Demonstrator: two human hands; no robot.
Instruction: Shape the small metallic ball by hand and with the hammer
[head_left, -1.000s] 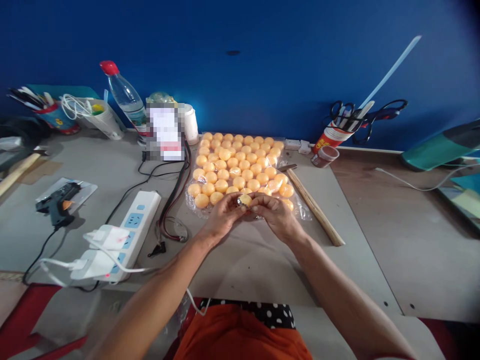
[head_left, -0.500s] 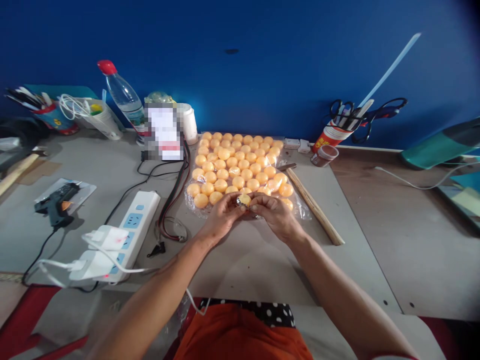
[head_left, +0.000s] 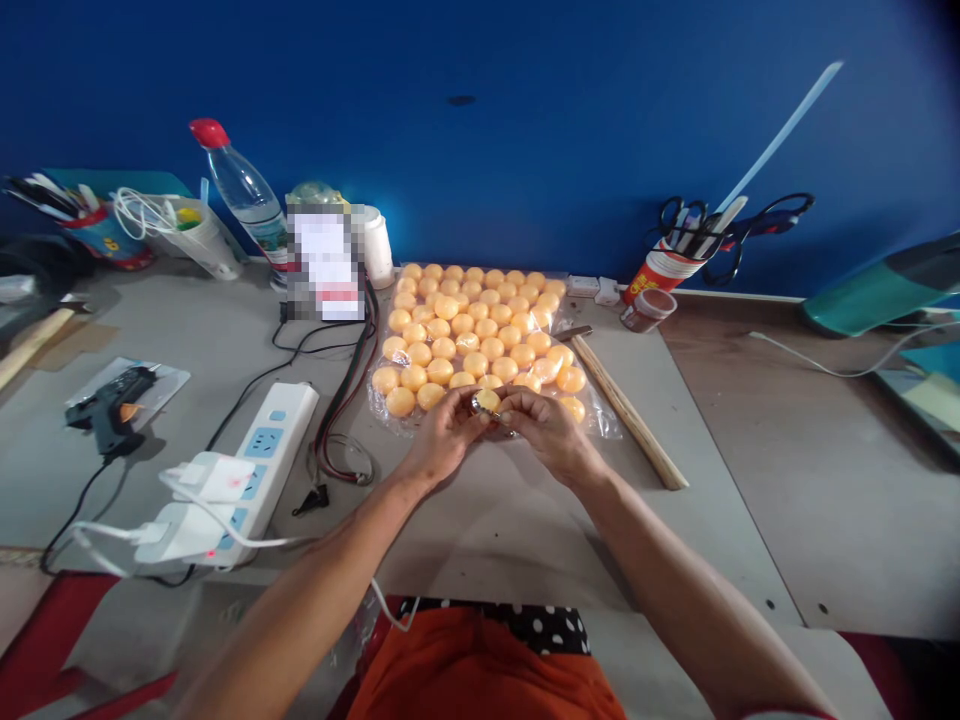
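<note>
Close in front of me, my left hand (head_left: 448, 430) and my right hand (head_left: 547, 425) are both closed on a small round piece with a shiny silver rim and a pale yellow middle (head_left: 487, 400). Left fingers grip one side of it, right thumb and fingers pinch the other. Its exact kind is too small to tell. Just behind the hands lies a clear plastic bag of orange table tennis balls (head_left: 465, 342), packed in rows. The hands cover part of its front edge. A hammer (head_left: 630, 415) with a wooden handle rests right of the bag.
On the left are a power strip (head_left: 274, 440) with white chargers plugged in, a black glue gun (head_left: 112, 408), cables (head_left: 337, 400) and a plastic bottle (head_left: 244, 190). At the back right stand a cup of scissors and pens (head_left: 664, 268) and a small jar (head_left: 649, 310).
Both hands keep the same grip on the small round piece, with hardly any movement. The whole view has shifted very slightly.
</note>
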